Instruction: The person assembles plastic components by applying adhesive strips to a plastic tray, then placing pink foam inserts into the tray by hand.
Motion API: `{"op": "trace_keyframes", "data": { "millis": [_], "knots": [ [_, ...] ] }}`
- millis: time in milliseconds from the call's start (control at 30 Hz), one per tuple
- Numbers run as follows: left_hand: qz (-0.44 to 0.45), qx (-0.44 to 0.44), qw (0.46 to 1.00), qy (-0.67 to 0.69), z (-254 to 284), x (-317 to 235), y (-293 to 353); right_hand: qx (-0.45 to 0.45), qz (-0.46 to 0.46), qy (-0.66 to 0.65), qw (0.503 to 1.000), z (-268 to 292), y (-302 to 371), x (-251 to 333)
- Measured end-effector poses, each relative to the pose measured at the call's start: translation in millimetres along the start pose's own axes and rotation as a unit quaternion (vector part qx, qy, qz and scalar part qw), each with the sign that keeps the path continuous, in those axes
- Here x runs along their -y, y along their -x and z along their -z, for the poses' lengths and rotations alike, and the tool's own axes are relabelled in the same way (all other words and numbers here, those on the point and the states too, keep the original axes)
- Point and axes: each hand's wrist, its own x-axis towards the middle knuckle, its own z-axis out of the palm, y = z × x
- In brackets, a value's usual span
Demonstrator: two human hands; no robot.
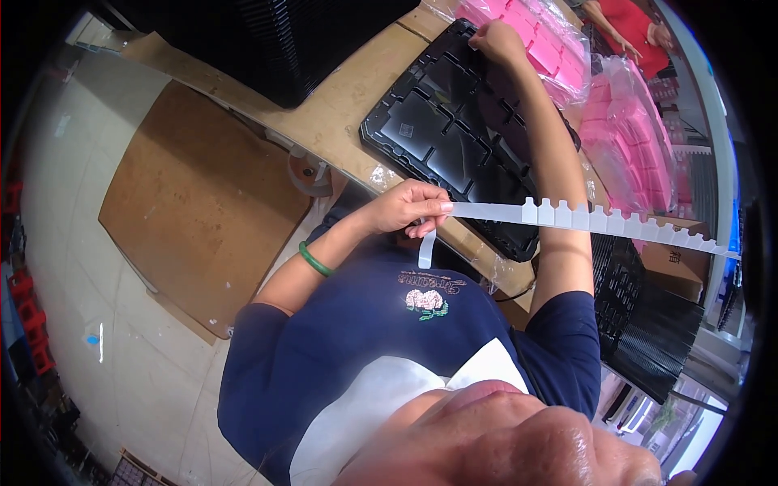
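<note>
Between the thumb and fingers of my left hand (412, 209) is a thin white notched strip (567, 217). Its toothed length stretches far to the right, across my right forearm, and a short plain tail hangs below the hand. A black plastic tray (454, 121) with moulded compartments lies on the table in front of me. My right hand (498, 42) reaches to the tray's far end, fingers curled and fingertips at its corner. What those fingers pinch, if anything, is too small to make out.
A tall stack of black trays (279, 40) stands at the far left. Pink moulded pieces (624, 138) in clear plastic lie right of the tray, with a cardboard box (668, 255) nearer. Another person in red (632, 32) is at the far right. Brown board (203, 202) covers floor at left.
</note>
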Motion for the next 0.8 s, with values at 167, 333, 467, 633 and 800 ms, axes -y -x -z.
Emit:
{"op": "trace_keyframes", "data": {
  "millis": [167, 333, 467, 633, 800],
  "knots": [
    [0.01, 0.023, 1.0, -0.006, -3.9, -4.0, -4.3, 0.006, -0.003, -0.181, 0.983, -7.6, 4.9, -48.5],
    [-0.001, 0.009, 1.0, -0.008, -2.1, 0.0, -2.9, -0.076, -0.054, -0.133, 0.987, -2.8, 38.7, 1.1],
    [-0.002, 0.016, 1.0, -0.016, -0.8, -4.8, -3.6, -0.154, -0.052, -0.147, 0.976, 2.7, 58.2, 2.6],
    [0.005, -0.006, 1.0, -0.028, -2.5, -5.9, -4.5, -0.155, -0.047, -0.193, 0.968, 10.1, 69.7, 0.3],
    [0.002, -0.005, 1.0, -0.021, -2.8, -4.6, -1.8, -0.156, -0.007, -0.165, 0.974, 5.6, 57.7, 4.2]
  ]
}}
